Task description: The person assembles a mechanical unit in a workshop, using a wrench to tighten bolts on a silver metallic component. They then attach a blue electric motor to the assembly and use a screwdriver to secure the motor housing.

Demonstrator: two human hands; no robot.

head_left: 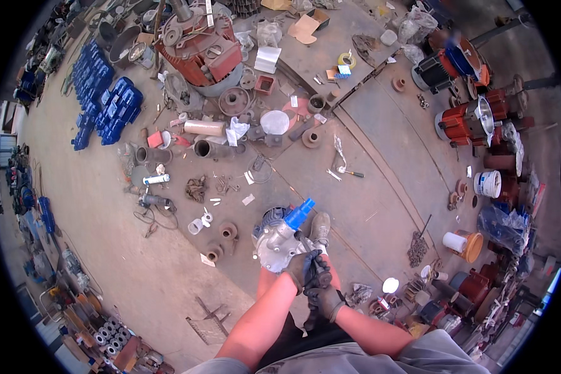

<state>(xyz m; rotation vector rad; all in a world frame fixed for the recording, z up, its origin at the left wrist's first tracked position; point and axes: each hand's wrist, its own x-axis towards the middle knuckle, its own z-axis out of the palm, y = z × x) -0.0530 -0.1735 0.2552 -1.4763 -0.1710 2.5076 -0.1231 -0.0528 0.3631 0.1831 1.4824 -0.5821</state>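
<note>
In front of me, between my legs, stands a silver metal gear housing [272,250] with a blue-capped shaft [300,214] pointing up and to the right. Behind it shows a dark blue finned motor body [275,216]. Both of my hands wear dark gloves with bare wrists. My left hand [301,269] is closed round the upper part of a dark, stubby tool [321,274], close to the housing's right side. Lower down, my right hand [326,302] is closed round the tool's lower part. The gloves hide much of it, so its exact kind is unclear.
Flanged metal rings [229,231] lie left of the housing. Farther off are a ratchet-like tool [349,172], a grey pipe piece [212,149], a large red machine [202,53] and blue castings [115,109]. An orange bucket [472,247] and red motors [467,123] line the right.
</note>
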